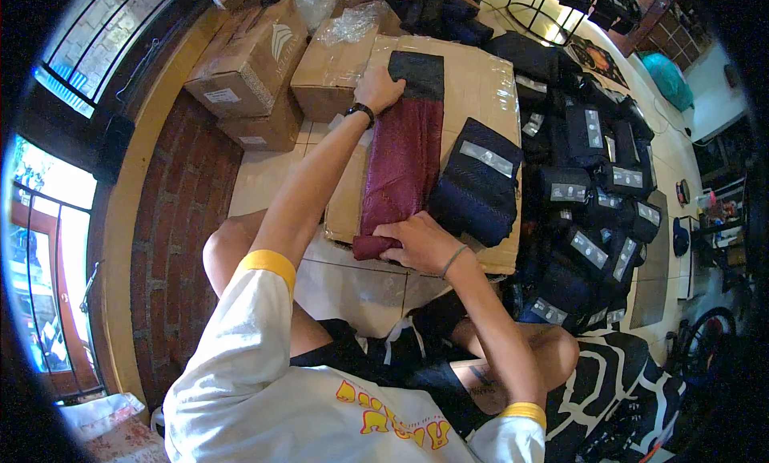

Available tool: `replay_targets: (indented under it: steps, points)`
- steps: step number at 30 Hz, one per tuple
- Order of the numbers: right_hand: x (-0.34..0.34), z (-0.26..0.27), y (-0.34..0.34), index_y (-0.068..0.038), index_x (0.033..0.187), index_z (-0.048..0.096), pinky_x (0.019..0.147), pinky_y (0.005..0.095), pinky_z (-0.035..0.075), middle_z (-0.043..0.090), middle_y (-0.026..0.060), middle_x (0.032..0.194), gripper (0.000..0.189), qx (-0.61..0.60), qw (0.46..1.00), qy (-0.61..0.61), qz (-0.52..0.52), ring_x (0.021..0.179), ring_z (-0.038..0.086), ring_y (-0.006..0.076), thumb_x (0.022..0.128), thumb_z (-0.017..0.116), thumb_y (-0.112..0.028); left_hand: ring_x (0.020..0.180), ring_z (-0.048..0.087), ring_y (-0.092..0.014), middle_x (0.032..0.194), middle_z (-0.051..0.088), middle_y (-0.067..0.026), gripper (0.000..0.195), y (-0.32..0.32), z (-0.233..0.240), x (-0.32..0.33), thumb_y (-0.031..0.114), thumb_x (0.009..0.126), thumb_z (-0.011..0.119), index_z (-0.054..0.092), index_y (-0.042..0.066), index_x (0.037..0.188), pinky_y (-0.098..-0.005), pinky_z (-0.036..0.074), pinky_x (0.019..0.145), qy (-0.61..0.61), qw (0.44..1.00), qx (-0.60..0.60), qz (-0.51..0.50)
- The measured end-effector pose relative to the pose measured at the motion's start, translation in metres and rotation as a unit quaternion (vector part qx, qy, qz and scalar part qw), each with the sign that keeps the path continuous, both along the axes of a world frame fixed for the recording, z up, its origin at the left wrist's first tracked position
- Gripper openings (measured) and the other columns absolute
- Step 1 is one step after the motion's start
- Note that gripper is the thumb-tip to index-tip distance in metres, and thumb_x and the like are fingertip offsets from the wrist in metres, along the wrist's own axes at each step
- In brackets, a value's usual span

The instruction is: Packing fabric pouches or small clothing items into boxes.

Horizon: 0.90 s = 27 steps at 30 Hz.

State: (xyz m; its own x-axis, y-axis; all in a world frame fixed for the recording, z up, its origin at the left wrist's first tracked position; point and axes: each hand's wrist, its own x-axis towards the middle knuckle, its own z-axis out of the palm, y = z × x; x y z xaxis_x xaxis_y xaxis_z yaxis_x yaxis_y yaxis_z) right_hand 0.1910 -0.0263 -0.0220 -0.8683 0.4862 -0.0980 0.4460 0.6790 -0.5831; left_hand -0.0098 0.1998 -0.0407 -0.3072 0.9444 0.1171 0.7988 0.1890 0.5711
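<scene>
A long folded strip of maroon fabric [404,153] with a black end panel [424,75] lies on a large cardboard box [474,96]. My left hand [382,89] rests at the strip's far end, fingertips on the black panel's left edge. At the near end, my right hand [420,241] grips a rolled or folded-over end of the maroon fabric, over the box's near edge. To the right of the strip, on the same box, sits a folded dark navy fabric bundle [477,183] with a grey label strip.
Many dark folded bundles with pale labels [568,186] are piled right of the box. Taped cardboard boxes [252,60] stand at the back left, with clear plastic wrap [351,24] on one. A patterned black and white cloth [601,385] lies beside my right knee.
</scene>
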Motion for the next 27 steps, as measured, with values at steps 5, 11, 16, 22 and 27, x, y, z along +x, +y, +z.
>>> replay_targets:
  steps: [5, 11, 16, 22, 27]
  points:
    - [-0.010, 0.005, 0.008, -0.010, 0.122, 0.067, 0.089, 0.0459, 0.048, 0.071, 0.0213, 0.102, 0.038, -0.022, 1.000, -0.010, 0.006, 0.099, 0.066, 0.0384, 0.087, 0.072, -0.025, 0.102, 0.066, -0.044, 0.099, 0.068, -0.0304, 0.037, 0.037, -0.018, -0.026, 0.028, 0.081, 0.067, 0.068, -0.003, 0.101, -0.0494, 0.053, 0.089, -0.023, 0.996, 0.074, -0.052]
    - [-0.011, 0.010, 0.012, -0.011, 0.121, 0.067, 0.089, 0.0475, 0.050, 0.071, 0.0213, 0.096, 0.039, 0.012, 0.999, 0.022, -0.040, 0.096, 0.066, 0.0394, 0.085, 0.074, -0.023, 0.091, 0.065, -0.043, 0.092, 0.068, -0.0272, 0.028, 0.065, -0.029, -0.047, 0.021, 0.081, 0.066, 0.065, -0.003, 0.094, -0.0480, 0.050, 0.082, -0.086, 0.963, 0.230, -0.110]
    - [-0.007, -0.009, 0.015, -0.017, 0.120, 0.069, 0.087, 0.0477, 0.053, 0.069, 0.0194, 0.089, 0.038, 0.017, 0.995, 0.056, -0.077, 0.089, 0.066, 0.0388, 0.083, 0.073, -0.022, 0.101, 0.063, -0.041, 0.105, 0.067, -0.0231, 0.032, 0.057, -0.036, -0.037, 0.027, 0.086, 0.068, 0.062, 0.000, 0.103, -0.0477, 0.049, 0.087, -0.018, 0.979, 0.179, -0.092]
    - [-0.012, 0.008, 0.015, -0.010, 0.118, 0.069, 0.084, 0.0482, 0.053, 0.071, 0.0234, 0.093, 0.037, 0.013, 0.997, 0.023, -0.072, 0.090, 0.067, 0.0421, 0.084, 0.075, -0.022, 0.100, 0.061, -0.045, 0.102, 0.064, -0.0257, 0.038, 0.027, -0.011, -0.029, 0.032, 0.090, 0.062, 0.057, -0.003, 0.101, -0.0538, 0.048, 0.084, 0.031, 0.964, 0.265, 0.004]
    - [-0.010, 0.011, 0.014, -0.010, 0.122, 0.069, 0.086, 0.0493, 0.052, 0.070, 0.0253, 0.093, 0.040, 0.009, 0.998, -0.010, -0.066, 0.089, 0.067, 0.0439, 0.084, 0.074, -0.023, 0.095, 0.061, -0.044, 0.096, 0.063, -0.0240, 0.031, -0.015, 0.027, -0.017, 0.029, 0.093, 0.059, 0.053, -0.001, 0.098, -0.0551, 0.047, 0.081, 0.116, 0.944, 0.305, -0.052]
